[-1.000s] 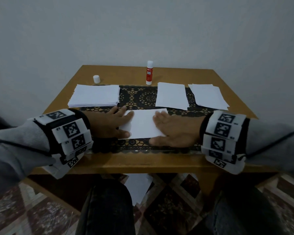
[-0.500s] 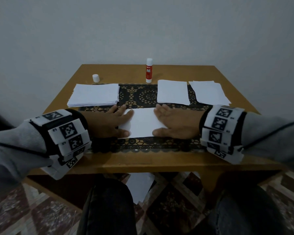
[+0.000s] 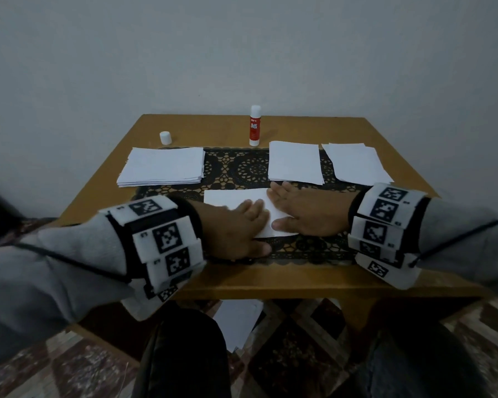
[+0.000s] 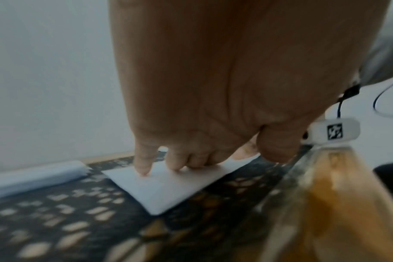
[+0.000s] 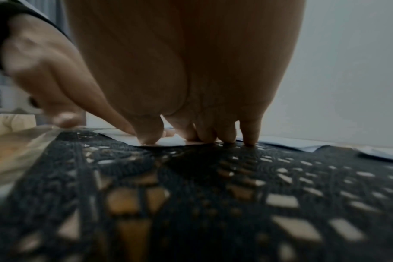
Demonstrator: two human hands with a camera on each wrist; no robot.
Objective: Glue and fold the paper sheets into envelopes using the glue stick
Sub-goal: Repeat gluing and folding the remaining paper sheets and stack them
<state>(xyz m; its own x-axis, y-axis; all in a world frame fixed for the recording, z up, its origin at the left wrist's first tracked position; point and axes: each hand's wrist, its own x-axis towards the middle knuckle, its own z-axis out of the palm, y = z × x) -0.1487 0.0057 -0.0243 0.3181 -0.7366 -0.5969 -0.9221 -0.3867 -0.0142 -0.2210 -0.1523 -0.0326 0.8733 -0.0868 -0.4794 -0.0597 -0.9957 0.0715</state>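
We press a folded white paper sheet (image 3: 236, 201) flat on the black lace table runner (image 3: 250, 168), near the table's front edge, its long axis running left to right. Our left hand (image 3: 236, 228) lies across its near left part with fingers straight and together, pressing down; our right hand (image 3: 305, 211) is spread flat on its right end. The red-and-white glue stick (image 3: 254, 126) stands upright at the far edge of the brown wooden table (image 3: 270, 282), which sits against a plain grey wall (image 3: 242, 47).
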